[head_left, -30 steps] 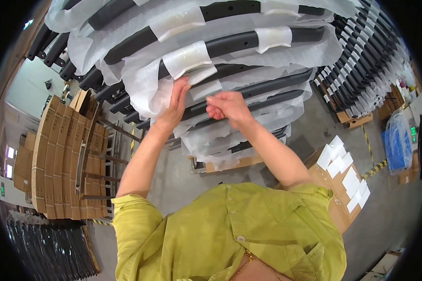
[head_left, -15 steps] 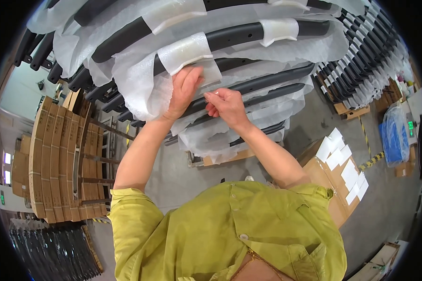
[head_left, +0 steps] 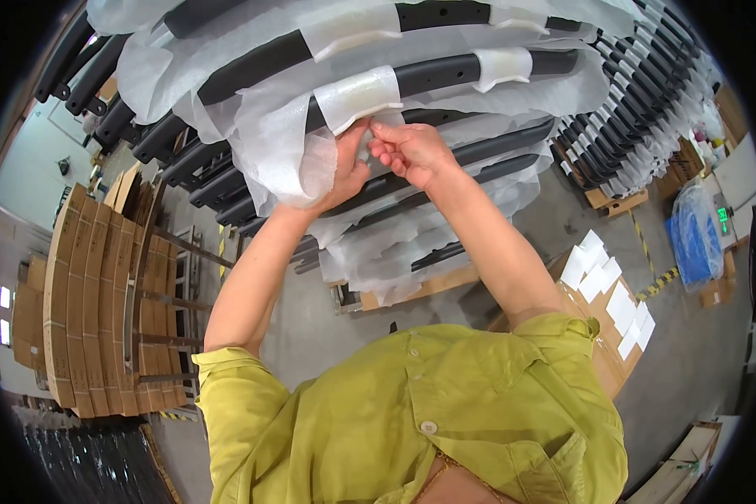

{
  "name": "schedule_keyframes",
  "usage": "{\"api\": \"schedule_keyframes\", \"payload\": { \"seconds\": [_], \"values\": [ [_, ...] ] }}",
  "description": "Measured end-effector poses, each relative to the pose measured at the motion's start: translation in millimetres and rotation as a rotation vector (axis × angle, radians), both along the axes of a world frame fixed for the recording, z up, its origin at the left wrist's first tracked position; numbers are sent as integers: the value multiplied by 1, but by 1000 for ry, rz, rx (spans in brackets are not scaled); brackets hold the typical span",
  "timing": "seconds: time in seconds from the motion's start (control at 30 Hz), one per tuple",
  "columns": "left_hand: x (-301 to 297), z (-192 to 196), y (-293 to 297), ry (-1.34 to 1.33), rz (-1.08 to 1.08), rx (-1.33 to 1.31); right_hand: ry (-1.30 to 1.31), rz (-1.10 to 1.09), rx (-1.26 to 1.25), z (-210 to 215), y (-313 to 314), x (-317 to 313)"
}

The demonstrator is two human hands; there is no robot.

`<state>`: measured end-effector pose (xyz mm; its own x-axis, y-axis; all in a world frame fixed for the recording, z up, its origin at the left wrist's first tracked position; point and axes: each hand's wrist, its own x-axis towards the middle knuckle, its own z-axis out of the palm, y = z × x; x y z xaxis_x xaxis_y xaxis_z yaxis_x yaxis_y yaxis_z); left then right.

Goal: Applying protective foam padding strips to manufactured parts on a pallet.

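Note:
Black curved bars lie in stacked layers in front of me, with thin white foam sheets point(head_left: 269, 139) between them. A short white foam wrap point(head_left: 357, 97) goes around the nearest upper bar point(head_left: 437, 76). My left hand point(head_left: 344, 172) is closed at the wrap's lower edge, its fingertips partly hidden by the foam and the other hand. Just right of it, my right hand point(head_left: 416, 155) is closed in a pinch close to the left fingertips. Whatever sits between its thumb and finger is too small to make out. A second foam wrap point(head_left: 502, 67) sits farther right on the same bar.
More wrapped bars point(head_left: 634, 126) are stacked at the far right. Flat brown cartons point(head_left: 84, 294) stand at left beside a metal rack point(head_left: 139, 294). A carton with white papers point(head_left: 609, 294) is at right, near a blue plastic-covered bundle point(head_left: 695, 244). Dark wrapped parts point(head_left: 84, 462) lie lower left.
My right hand has moved up and in to the left hand at the wrap's lower edge. The left hand's fingers have turned in toward it. The whole view has shifted slightly.

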<state>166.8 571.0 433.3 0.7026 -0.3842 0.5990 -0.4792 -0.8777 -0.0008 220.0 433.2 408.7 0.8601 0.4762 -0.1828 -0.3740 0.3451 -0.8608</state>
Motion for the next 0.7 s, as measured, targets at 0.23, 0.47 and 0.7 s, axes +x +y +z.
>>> {"api": "schedule_keyframes", "payload": {
  "seconds": [0.23, 0.47, 0.7],
  "values": [
    [29, -40, -1, 109, 71, -569, -37, 98, 76, -13, -24, -12],
    [21, -24, -29, 193, 67, -723, 219, -65, -214, -151, -131, -93],
    [36, -37, -17, -17, 531, -433, 453, -554, -306, -260, -274, -137]
  ]
}}
